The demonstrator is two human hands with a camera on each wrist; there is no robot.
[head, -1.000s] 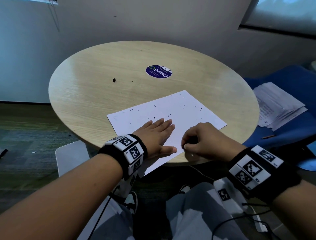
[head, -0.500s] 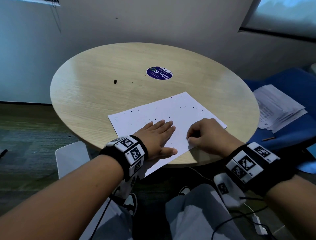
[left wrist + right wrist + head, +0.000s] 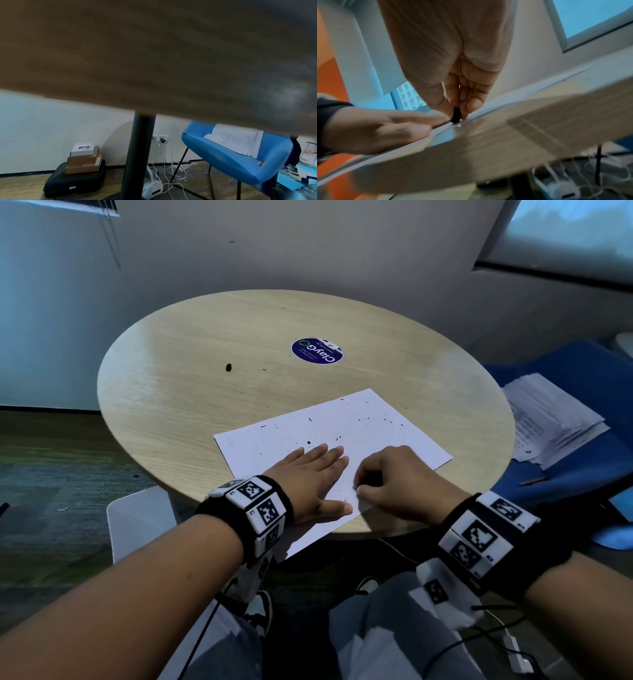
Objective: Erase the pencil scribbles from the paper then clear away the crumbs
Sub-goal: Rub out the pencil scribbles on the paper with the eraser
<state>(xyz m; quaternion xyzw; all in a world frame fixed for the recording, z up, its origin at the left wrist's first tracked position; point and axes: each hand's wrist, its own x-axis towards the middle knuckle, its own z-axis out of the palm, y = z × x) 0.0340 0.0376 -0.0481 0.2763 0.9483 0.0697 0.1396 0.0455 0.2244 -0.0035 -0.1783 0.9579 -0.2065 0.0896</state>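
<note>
while the left hand lies flat with fingers straight on the paper at lower centre of the frame, likely to stop it sliding, the right hand pinches a small black eraser onto the sheet near the counter edge. dark crumbs dot the paper.
</note>
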